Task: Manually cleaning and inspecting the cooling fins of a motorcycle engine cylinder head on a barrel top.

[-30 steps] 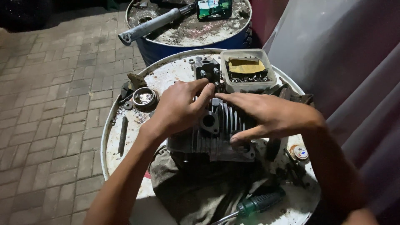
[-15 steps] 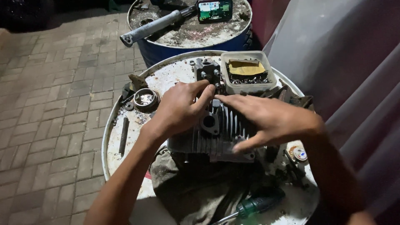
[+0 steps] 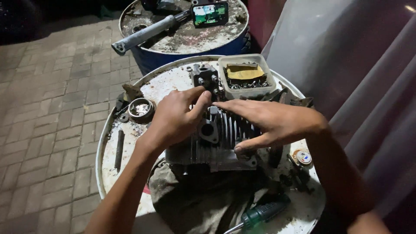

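Note:
A grey finned engine cylinder (image 3: 216,143) lies on a dirty rag (image 3: 195,199) on top of a white drum (image 3: 130,173). My left hand (image 3: 175,119) rests on the cylinder's left side, fingers curled over its upper edge. From the right, my right hand (image 3: 268,121) lies flat across the fins, thumb pressed against the near side. Both hands hold the cylinder.
A plastic tub of small parts (image 3: 247,78) and a metal block (image 3: 204,76) sit at the drum's far edge. A round metal ring (image 3: 141,108), a bolt (image 3: 119,149) and a green-handled screwdriver (image 3: 260,213) lie around. Behind stands a blue drum (image 3: 182,47) with a pipe (image 3: 143,34) and a phone (image 3: 210,14).
Both hands stay on the cylinder; my fingers have shifted only slightly.

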